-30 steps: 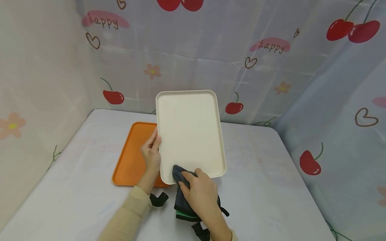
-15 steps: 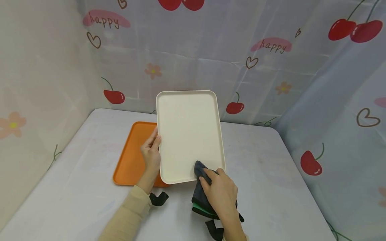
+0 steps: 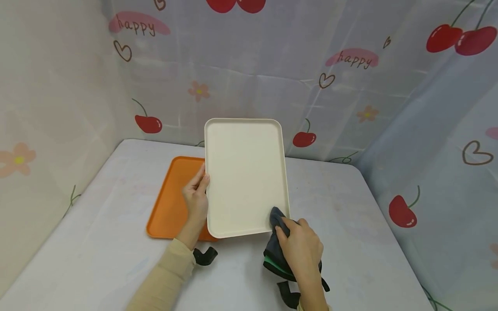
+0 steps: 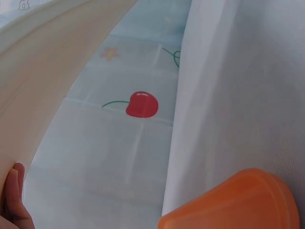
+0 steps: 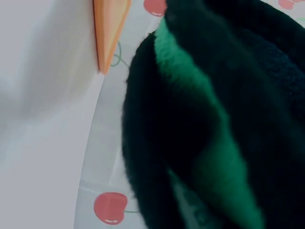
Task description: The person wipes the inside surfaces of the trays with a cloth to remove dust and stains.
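Observation:
My left hand (image 3: 197,196) grips the left edge of a cream rectangular tray (image 3: 245,172), which is tilted up facing me above the table. In the left wrist view the tray (image 4: 43,71) slants across the upper left, with fingertips (image 4: 15,191) at its edge. My right hand (image 3: 301,246) holds a folded dark grey and green cloth (image 3: 277,255) against the tray's lower right corner. The cloth (image 5: 205,114) fills much of the right wrist view and hides the hand there. An orange tray (image 3: 171,207) lies on the table, partly covered by the cream one.
A white-covered table (image 3: 350,242) stretches out on both sides. Behind it hangs a curtain (image 3: 256,56) printed with cherries, and a pale wall (image 3: 58,86) stands at left. Black camera mounts (image 3: 206,256) show at both wrists.
My right hand has slid the cloth rightward along the tray's lower edge, from near the lower left corner to the lower right corner. The left hand keeps its grip on the cream tray.

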{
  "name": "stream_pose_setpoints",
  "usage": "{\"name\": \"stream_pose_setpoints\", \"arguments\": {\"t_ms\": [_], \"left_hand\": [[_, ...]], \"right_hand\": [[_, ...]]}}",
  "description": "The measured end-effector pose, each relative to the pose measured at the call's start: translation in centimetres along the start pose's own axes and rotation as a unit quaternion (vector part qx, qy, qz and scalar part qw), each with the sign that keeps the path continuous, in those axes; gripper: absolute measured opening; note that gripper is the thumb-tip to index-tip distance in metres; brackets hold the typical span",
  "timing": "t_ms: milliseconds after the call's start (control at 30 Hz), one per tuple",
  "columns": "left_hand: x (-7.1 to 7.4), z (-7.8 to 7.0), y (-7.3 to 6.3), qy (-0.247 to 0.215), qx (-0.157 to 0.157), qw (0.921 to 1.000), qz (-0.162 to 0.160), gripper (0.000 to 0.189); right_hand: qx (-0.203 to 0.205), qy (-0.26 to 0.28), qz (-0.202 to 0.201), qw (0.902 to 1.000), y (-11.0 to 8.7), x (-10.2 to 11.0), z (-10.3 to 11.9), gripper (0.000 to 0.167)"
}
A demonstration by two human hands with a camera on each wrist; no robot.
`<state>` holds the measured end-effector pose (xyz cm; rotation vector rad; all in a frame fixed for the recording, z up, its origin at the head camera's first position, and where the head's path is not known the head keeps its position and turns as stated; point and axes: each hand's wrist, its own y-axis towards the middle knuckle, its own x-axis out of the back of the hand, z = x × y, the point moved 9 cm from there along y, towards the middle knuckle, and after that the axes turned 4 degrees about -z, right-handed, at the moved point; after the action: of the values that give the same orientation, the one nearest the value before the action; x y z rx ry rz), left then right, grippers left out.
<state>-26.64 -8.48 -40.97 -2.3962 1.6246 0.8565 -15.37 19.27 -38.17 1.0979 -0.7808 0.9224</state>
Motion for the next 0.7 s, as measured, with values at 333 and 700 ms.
{"name": "stream_pose_setpoints", "arguments": {"t_ms": [333, 700], "left_hand": [[-0.09, 0.08, 0.04, 0.000, -0.008, 0.9999, 0.009, 0.039], [-0.20, -0.03, 0.07, 0.020, -0.043, 0.9986, 0.022, 0.036]], "right_hand": [[-0.016, 0.000, -0.009, 0.9998, 0.22, 0.00, -0.44, 0.029], [-0.025, 0.024, 0.028, 0.9990, 0.24, -0.35, -0.95, 0.030]]}}
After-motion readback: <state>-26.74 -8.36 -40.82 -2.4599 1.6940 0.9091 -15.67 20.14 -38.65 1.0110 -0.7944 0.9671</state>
